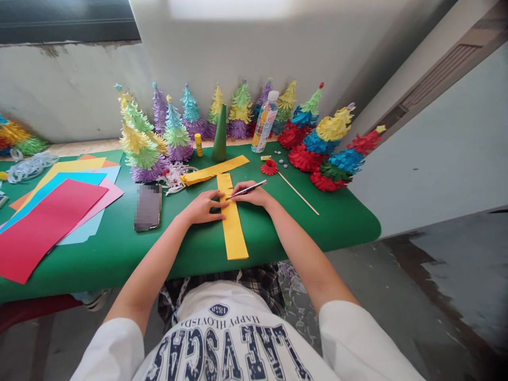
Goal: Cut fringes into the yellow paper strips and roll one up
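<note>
A long yellow paper strip (234, 233) lies on the green table, with small cuts at its far end. My left hand (204, 207) rests on the strip's left edge, fingers spread. In my right hand (251, 194) is a slim pen-like tool (254, 187), its tip on the strip's surface. Beyond both hands a second yellow strip (216, 171), fringed at its left end, lies crosswise. A red fringed paper ring (269, 167) and a thin wooden stick (298, 193) sit right of the strips.
Fringed paper trees, such as a red and blue one (343, 164), line the table's back. Nearer are a green cone (219, 135), glue stick (198, 144), bottle (264, 123) and phone (148, 207). Coloured sheets (55, 222) lie left on the green table (115, 264).
</note>
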Demonstrator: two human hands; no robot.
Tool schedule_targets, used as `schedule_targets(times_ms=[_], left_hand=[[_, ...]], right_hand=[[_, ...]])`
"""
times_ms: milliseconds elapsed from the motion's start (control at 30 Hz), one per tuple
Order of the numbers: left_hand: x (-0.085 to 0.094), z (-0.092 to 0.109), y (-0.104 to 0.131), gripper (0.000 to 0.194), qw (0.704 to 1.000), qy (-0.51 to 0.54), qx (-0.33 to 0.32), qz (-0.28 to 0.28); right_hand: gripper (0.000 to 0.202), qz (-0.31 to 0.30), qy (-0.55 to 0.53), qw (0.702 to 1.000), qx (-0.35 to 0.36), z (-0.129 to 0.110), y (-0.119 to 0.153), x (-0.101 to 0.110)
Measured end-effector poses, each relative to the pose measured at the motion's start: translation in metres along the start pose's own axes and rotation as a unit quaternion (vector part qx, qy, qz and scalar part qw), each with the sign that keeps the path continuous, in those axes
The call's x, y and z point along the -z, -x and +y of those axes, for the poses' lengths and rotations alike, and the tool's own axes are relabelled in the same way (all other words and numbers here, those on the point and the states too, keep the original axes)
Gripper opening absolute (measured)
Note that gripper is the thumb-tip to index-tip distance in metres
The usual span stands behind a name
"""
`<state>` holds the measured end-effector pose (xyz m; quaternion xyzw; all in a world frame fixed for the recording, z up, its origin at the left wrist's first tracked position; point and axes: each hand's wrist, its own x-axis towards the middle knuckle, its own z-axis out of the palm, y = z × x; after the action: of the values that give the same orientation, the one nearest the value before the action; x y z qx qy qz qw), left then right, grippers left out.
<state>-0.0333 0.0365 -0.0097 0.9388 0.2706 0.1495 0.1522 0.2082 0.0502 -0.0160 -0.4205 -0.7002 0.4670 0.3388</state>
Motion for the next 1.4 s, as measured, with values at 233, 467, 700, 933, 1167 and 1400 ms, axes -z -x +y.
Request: schedule_targets(times_ms=[233,467,700,933,1167,1400], left_hand=[[0.0020,0.0008,-0.0012,0.043,1.000,0.004,0.014,-0.005],[0.0021,-0.0003,-0.0025,0.041,1.000,0.005,0.008,-0.003],[0.0009,-0.0022,-0.0038,0.035,1.000,0.000,0.013,0.003],[0.0026,-0.0007,-0.0041,0.035,1.000,-0.002,0.015,0.000],[0.0043,0.0005,-0.0041,0.035,1.000,-0.012,0.016,-0.007],[0.0028,-0.0006,-0.0039,0.034,1.000,-0.013,0.010,-0.001]], right_hand=[[0.026,-0.004,-0.005,1.000,0.010,-0.0015,-0.0024,-0.0001],[0.026,-0.007,0.000,1.000,0.013,-0.0020,-0.0045,0.0010],[0.026,-0.011,0.011,1.000,0.018,-0.0009,-0.0053,0.0024],[0.025,-0.013,0.020,0.999,0.022,-0.0028,-0.0055,0.0036],[0.028,-0.014,0.014,1.000,0.016,-0.0038,-0.0040,0.0060],[0.026,-0.011,0.015,1.000,0.014,-0.0040,-0.0019,0.0088]])
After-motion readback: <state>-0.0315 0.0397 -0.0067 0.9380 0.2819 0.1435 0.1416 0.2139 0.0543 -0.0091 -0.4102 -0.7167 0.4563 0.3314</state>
